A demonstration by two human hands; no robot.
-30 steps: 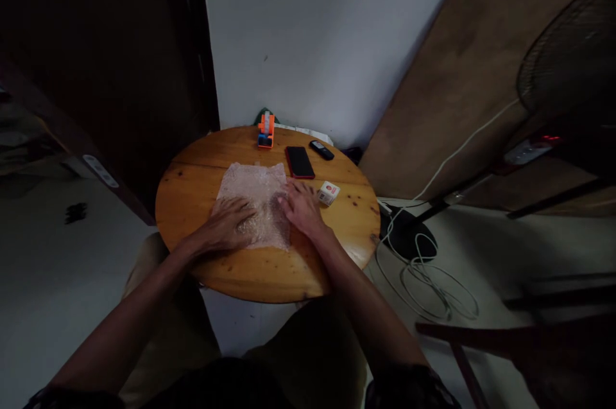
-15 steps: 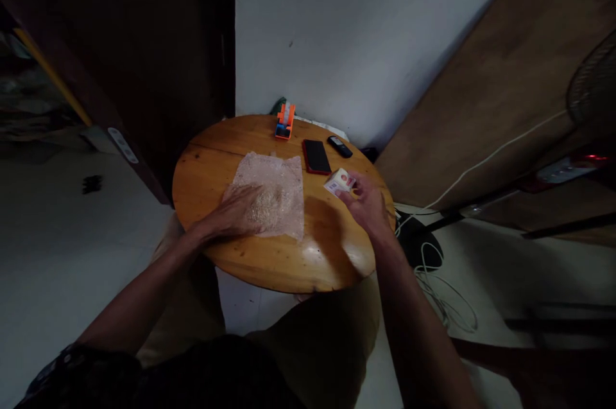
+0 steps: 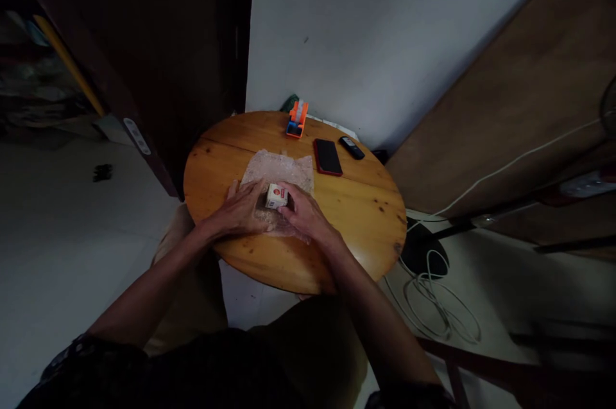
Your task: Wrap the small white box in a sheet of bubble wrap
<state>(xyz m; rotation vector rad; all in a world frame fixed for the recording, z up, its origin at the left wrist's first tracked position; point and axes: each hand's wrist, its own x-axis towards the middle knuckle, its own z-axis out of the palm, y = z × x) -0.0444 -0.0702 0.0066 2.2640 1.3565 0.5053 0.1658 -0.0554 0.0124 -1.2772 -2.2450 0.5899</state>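
Note:
A small white box [image 3: 276, 196] with red print is at the middle of a sheet of bubble wrap [image 3: 274, 165]. My right hand [image 3: 306, 211] grips the box from its right side, thumb in front and fingers behind. My left hand [image 3: 243, 208] lies on the left part of the wrap with its fingers stretched out toward the box. Whether those fingertips touch the box I cannot tell. Both hands hide parts of the wrap, which is spread on the round wooden table [image 3: 356, 216].
At the back of the table stands an orange tape dispenser [image 3: 297, 119]. To its right lie a dark phone in a red case [image 3: 328, 157] and a black remote-like handset [image 3: 351, 147]. A white cable [image 3: 445, 306] coils on the floor at right, near a fan stand [image 3: 423, 248].
My right hand has carried the box leftward from the table's right side onto the bubble wrap. The left hand stays on the wrap's left part. The view has shifted slightly.

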